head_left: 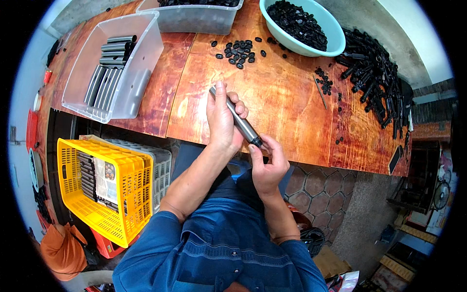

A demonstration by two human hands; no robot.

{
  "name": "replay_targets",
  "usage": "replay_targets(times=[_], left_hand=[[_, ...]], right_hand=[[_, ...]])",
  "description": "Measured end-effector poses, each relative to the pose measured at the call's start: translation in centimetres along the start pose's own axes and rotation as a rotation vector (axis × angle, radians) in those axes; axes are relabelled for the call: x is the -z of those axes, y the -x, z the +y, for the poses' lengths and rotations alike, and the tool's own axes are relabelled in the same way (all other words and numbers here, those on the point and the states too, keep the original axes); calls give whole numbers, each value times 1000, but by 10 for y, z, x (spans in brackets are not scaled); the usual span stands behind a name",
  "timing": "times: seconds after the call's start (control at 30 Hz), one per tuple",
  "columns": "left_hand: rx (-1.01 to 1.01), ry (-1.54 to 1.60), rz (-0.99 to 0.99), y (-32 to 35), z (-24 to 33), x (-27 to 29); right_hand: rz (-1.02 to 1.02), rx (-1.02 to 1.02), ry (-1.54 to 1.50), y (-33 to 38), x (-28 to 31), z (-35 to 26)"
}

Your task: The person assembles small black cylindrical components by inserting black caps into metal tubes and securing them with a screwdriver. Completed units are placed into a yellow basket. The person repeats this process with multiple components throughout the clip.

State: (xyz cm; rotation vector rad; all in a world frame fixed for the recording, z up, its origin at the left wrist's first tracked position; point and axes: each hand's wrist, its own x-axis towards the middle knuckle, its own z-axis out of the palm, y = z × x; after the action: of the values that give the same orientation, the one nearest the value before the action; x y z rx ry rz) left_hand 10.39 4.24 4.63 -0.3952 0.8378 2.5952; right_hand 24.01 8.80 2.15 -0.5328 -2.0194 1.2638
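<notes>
The person holds 1 grey metal tube (pixel 238 118) in both hands, just above the near edge of the wooden surface (pixel 287 102). The left hand (pixel 221 119) is wrapped around the top part of the tube, with the fingers closed on it and the thumb along its side, likely so that the tube does not turn or slip. The right hand (pixel 266 163) is at the low end, where its thumb and fingers pinch a small black cap (pixel 256 141) that sits on that end. It looks as if 1 hand keeps the tube steady while the other works on the cap. The tube is long and thin. Its long line runs on a slant, with the top end pointing away from the person and to the left, and the capped end pointing down toward the person and to the right. More grey tubes lie side by side in a clear plastic bin (pixel 141 78) on the left, easy to reach. Loose black caps (pixel 238 51) lie in a small heap on the surface ahead, and a green bowl (pixel 335 34) holds many more. A pile of black parts (pixel 374 73) lies at the right. A yellow crate (pixel 131 194) stands below the surface.
</notes>
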Motion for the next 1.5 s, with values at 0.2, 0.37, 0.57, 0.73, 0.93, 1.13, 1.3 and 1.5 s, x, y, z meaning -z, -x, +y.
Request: replay_targets(times=[0.2,0.37,0.57,0.73,0.93,1.13,1.3,1.5], left_hand=[[-28,51,-23,-3,-2,3],[-45,69,-63,-2,-2,3],[-58,59,-62,-1,-2,0],[-54,65,-90,-1,-2,2],[86,113,-71,4,7,-10],[186,80,-115,17,-5,-14],[179,1,-163,30,-11,-20],[158,-33,-213,38,-9,-22]], right_hand=[[17,-69,-48,0,1,-4],[-6,-91,-44,-2,5,-8],[-8,-84,-19,-4,6,-14],[-22,-111,-61,-2,6,-12],[-46,8,-283,-15,12,-4],[256,-76,-573,-37,0,-3],[228,-149,-689,-39,-10,-13],[234,-165,-760,-35,-12,-21]])
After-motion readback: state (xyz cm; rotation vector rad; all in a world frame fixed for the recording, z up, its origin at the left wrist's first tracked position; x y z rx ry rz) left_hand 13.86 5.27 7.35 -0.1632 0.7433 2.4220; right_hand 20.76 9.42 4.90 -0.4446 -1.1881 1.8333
